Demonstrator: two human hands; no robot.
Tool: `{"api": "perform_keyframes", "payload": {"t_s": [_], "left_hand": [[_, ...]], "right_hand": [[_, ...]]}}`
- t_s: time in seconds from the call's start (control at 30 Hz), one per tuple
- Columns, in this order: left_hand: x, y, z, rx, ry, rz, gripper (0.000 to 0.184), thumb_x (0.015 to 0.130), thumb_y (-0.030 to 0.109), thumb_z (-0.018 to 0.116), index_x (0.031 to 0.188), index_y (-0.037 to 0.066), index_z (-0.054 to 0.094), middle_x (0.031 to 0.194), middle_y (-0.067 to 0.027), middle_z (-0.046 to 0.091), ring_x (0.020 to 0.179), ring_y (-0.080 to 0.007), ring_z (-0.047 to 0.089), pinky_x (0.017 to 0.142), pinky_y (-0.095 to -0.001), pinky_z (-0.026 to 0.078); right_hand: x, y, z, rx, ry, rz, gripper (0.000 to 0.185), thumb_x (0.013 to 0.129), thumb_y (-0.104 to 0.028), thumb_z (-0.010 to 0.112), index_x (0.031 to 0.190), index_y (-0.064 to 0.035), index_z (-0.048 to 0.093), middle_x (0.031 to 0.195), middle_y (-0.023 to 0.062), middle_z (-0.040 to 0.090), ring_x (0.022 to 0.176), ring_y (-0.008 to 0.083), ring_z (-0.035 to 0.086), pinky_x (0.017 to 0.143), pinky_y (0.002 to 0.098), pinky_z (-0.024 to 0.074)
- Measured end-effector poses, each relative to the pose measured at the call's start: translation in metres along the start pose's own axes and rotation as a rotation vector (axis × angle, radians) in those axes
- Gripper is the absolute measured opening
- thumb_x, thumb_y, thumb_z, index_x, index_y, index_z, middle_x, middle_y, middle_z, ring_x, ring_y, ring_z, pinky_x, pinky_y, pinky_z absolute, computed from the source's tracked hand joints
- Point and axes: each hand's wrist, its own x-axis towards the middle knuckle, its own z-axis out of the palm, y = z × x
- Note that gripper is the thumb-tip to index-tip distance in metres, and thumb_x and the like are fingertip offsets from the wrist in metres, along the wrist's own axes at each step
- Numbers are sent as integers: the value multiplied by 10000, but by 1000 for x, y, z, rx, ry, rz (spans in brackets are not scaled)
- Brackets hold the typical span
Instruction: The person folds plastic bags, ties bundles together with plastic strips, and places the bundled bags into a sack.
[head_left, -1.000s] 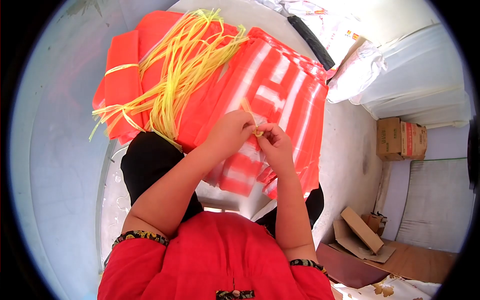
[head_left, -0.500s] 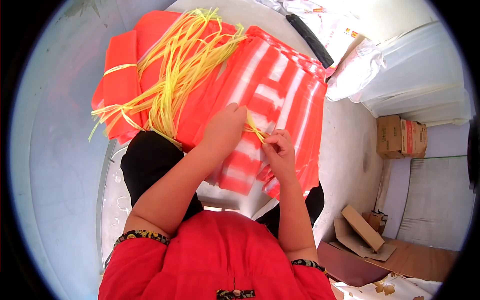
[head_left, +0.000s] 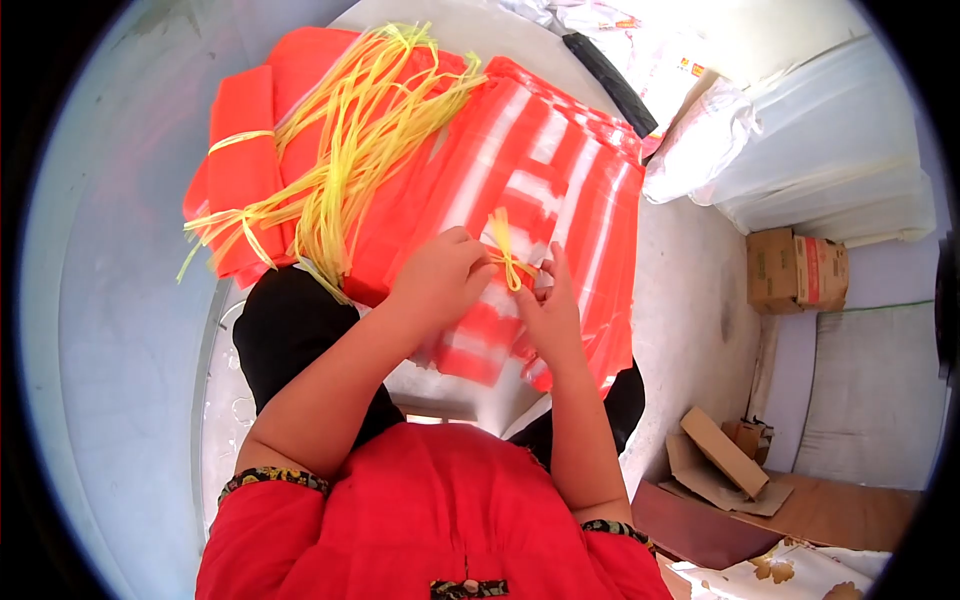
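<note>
A yellow ribbon [head_left: 507, 252] with a looped knot lies between my hands, over the red-and-white striped plastic bags [head_left: 590, 205]. My left hand [head_left: 443, 275] is closed on the ribbon's left side, fingertips together. On its right side, my right hand [head_left: 550, 308] has its index finger raised, with the thumb and other fingers near the knot. A loose bunch of yellow strips [head_left: 350, 165] is spread over red plastic bags [head_left: 300, 60] at the left. One folded red bundle [head_left: 243, 150] there has a yellow strip around it.
Beyond the bags lies a black roll [head_left: 610, 84] beside white printed sacks [head_left: 705, 140]. A cardboard box [head_left: 797, 271] stands against the right wall. Flattened cardboard [head_left: 725, 460] rests on a brown surface [head_left: 840, 515] at the lower right.
The ribbon has gone from strands pulled between both hands to a looped knot with its ends standing up. My right hand's fingers have spread, and my left hand has moved slightly down.
</note>
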Motion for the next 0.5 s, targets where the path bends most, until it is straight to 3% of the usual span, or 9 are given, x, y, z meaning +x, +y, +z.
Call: {"api": "perform_keyframes", "payload": {"t_s": [0.07,0.13,0.17,0.23,0.27,0.3,0.37,0.5], "left_hand": [[1,4,-8,-52,-66,-63,204,972,210,698,1055,26,728,985,-127,692,901,-277,690,775,-405,545],[2,-2,-5,-496,-141,-326,248,1012,219,665,1162,25,704,1081,-116,713,978,-237,696,836,-395,556],[1,-5,-2,-720,-183,-458,274,1032,223,649,1215,24,693,1129,-111,723,1017,-217,698,867,-391,561],[0,-10,0,-1239,-276,-560,327,1054,220,623,1312,19,631,1224,-114,703,1100,-208,682,931,-397,561],[1,-11,2,-1499,-322,-603,358,1065,219,610,1360,16,600,1271,-116,693,1141,-204,673,963,-400,561],[-1,-9,5,-1448,-305,-574,369,1065,213,609,1379,20,582,1288,-117,683,1162,-207,667,981,-404,559],[-5,-6,11,-1342,-257,-516,397,1063,201,608,1415,28,546,1322,-120,664,1202,-213,654,1017,-411,553],[-2,-8,15,-1293,-357,-676,457,1058,182,615,1470,34,482,1351,-124,640,1211,-216,643,1015,-411,552]], "right_hand": [[-1,-14,-2,265,2,77,776,982,-42,633,1651,-71,239,1456,184,532,881,145,639,812,295,544],[-9,-27,-12,517,-33,37,783,985,-17,607,1661,-87,217,1463,179,548,875,130,641,798,288,541],[-15,-34,-13,643,-133,-73,727,986,9,578,1643,-74,277,1452,172,581,942,126,646,810,274,533],[-15,-31,-13,342,-107,-239,684,993,0,579,1623,-57,319,1420,158,602,993,126,641,821,272,531],[-14,-30,-13,198,-71,-224,646,998,-2,577,1603,-44,355,1408,144,608,1041,131,635,832,274,530],[-13,-28,-13,53,-39,-205,609,1003,-5,575,1584,-31,392,1395,130,614,1089,136,629,843,276,528],[-6,-19,-2,155,20,-55,637,1004,-12,592,1597,-30,360,1378,127,619,1085,146,633,869,278,531],[-6,-14,-3,429,-26,207,695,1009,-12,611,1623,-24,285,1368,146,616,1120,173,634,947,293,533]]}}
